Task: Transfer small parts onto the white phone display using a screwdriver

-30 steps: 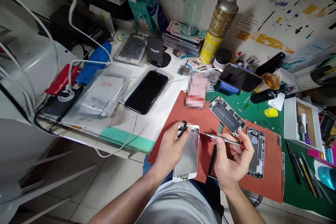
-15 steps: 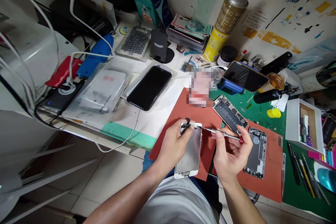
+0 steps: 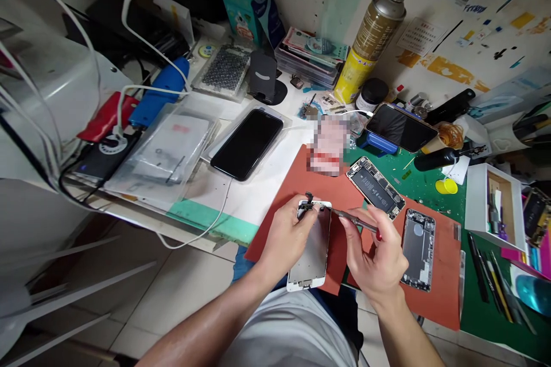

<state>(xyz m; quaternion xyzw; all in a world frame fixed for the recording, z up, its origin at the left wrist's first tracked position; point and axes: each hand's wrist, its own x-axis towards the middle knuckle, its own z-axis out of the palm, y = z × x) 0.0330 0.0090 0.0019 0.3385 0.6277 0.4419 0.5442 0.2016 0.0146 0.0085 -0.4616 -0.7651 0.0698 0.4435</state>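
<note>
My left hand grips the upper left edge of a white phone screen assembly, its grey metal back facing up. A small black flex cable sticks up at the top edge, by my left thumb. In my right hand is a slim precision screwdriver with a red end cap, slanting down to the left. Its tip reaches the top right part of the screen assembly; whether it sits in a screw is too small to tell. An opened phone with its battery showing lies beyond my right hand.
An emptied phone housing lies on the reddish-brown mat at right. Tweezers and picks rest on the green mat. A black phone lies to the left. A spray can stands at the back, near a propped phone.
My right hand has shifted slightly left and its fingers have closed in further along the screwdriver. The left hand and the screen assembly stay almost still. The view has shifted slightly.
</note>
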